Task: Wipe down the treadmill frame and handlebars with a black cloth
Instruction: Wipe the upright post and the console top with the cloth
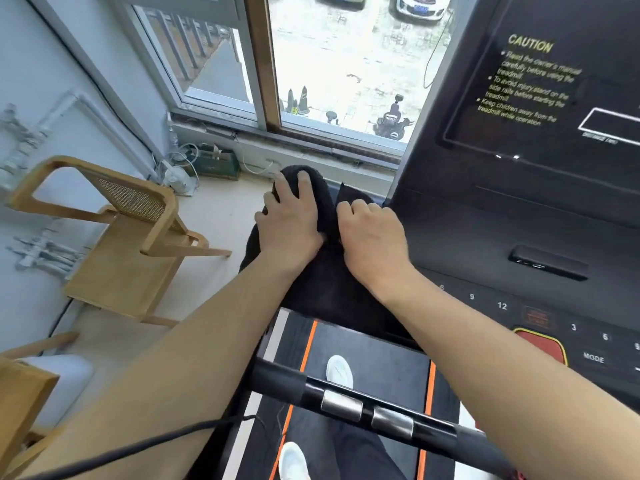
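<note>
A black cloth (pixel 325 282) is draped over the left side of the treadmill frame, beside the black console (pixel 519 216). My left hand (pixel 291 220) lies flat on top of the cloth, fingers spread and curled over its far edge. Just to its right, my right hand (pixel 374 233) presses on the cloth with fingers bent, bunching the fabric. A black handlebar (pixel 287 379) with two silver sensor plates runs across the lower part of the view, under my forearms. The frame part beneath the cloth is hidden.
A wooden chair (pixel 131 244) stands to the left, close to the treadmill. A window (pixel 311 64) and sill lie ahead. The orange-edged treadmill belt (pixel 381 355) and white shoes show below. A black cable (pixel 138 445) crosses the lower left.
</note>
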Demonstrator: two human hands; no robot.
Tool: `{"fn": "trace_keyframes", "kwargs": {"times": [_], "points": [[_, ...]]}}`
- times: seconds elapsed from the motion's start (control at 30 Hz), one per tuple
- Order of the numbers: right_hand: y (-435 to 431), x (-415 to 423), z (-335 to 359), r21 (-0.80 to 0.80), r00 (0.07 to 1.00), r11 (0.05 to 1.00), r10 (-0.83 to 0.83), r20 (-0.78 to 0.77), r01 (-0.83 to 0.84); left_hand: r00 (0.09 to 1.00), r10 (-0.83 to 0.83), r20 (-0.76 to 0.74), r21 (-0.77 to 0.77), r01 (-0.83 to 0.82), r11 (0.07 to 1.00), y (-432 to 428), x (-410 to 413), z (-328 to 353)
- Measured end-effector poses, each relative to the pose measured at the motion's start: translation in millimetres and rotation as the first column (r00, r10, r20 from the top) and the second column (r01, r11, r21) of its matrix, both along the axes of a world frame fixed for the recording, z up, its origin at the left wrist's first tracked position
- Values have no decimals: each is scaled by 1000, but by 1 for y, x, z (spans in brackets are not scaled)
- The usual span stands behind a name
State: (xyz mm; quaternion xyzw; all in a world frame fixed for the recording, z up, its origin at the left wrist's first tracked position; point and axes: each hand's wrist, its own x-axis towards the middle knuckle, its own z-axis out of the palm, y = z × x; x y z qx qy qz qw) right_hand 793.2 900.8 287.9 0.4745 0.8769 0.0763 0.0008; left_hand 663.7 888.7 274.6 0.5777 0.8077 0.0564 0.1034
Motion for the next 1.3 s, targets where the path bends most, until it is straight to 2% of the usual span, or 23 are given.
{"fn": "trace_keyframes", "kwargs": {"times": [0.07,0.2,0.37,0.57,0.7,0.8,0.93,1.0,1.13,1.2,1.3], "points": [[3,-6,1,-20,1000,1000,4,-21,-4,1000,-4,10,8,4,1000,-2,-2,0],[12,-16,2,-8,994,997,75,-74,-76,982,111,152,-35,-107,994,-26,-6,-3],[18,-26,1,-4,980,982,190,-64,-191,987,117,114,-62,-111,992,-32,-5,-1],[-7,-14,2,2,998,999,-49,-31,49,997,-47,-59,-64,43,997,-8,-3,1],[-11,-8,1,21,993,997,-67,-93,69,988,-100,-119,-66,92,994,1,0,-2],[-4,-12,2,33,997,999,22,-70,-20,995,-82,-54,-63,79,995,-11,-3,-2],[11,-20,6,33,988,990,137,-70,-134,995,-62,80,15,61,998,-39,-11,-5],[11,-24,6,40,985,987,156,-68,-154,993,-85,84,44,82,996,-46,-14,-9],[-24,-12,-7,45,998,998,45,-51,-43,988,-155,-9,55,155,986,-70,-16,-16],[-49,4,-13,-6,997,997,-74,-11,74,987,-159,16,73,157,985,-83,-16,-20],[-76,16,-17,-89,989,986,-142,-32,139,976,-218,-11,52,218,974,-81,-20,-21]]}}
